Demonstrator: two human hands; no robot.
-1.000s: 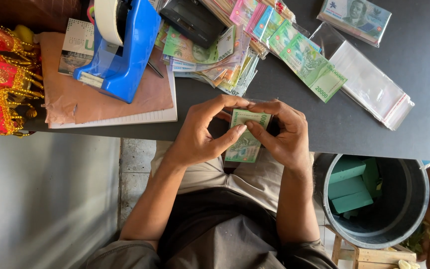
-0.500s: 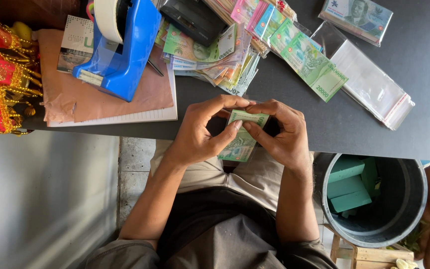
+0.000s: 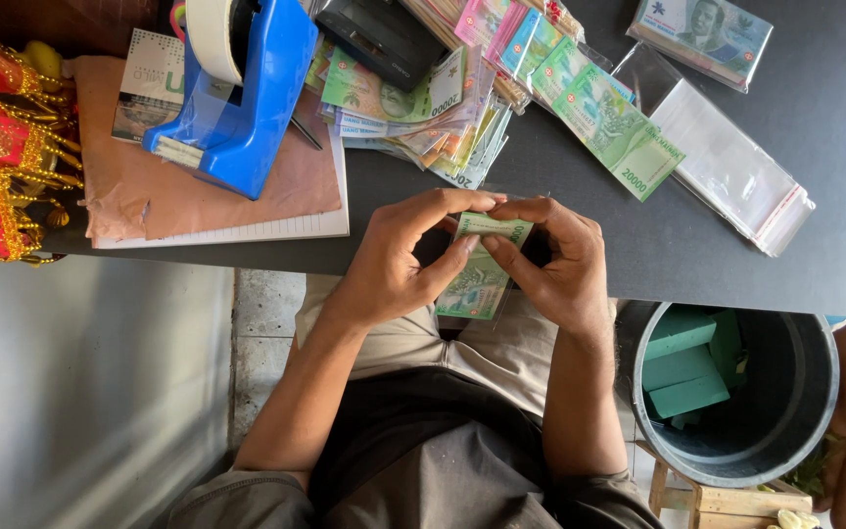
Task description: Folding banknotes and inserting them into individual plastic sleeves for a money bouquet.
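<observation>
Closest to the camera, both hands are working together just above the lap, at the near edge of the dark worktop [image 3: 736, 264]. The left hand [image 3: 394, 269] is pinching a green banknote [image 3: 482, 274] between thumb and forefinger, and the right hand [image 3: 560, 269] is doing the same from the other side, its grip pressed onto the note's top edge. The note appears to be sitting in a clear sleeve, which would explain why both grips are meeting at its upper end, held off the worktop where the fingers can get round it.

Just to the right, below the worktop, a round grey bucket [image 3: 815, 431] is standing on the floor, holding several green foam blocks [image 3: 687, 377].

Farther off on the worktop, a stack of clear sleeves [image 3: 736, 171] is lying within reach of the right hand, beside a fan of green banknotes [image 3: 609, 122] and a mixed pile of notes [image 3: 423, 122]. A blue tape dispenser [image 3: 242, 88] is resting on a brown pad [image 3: 208, 201] at the left.
</observation>
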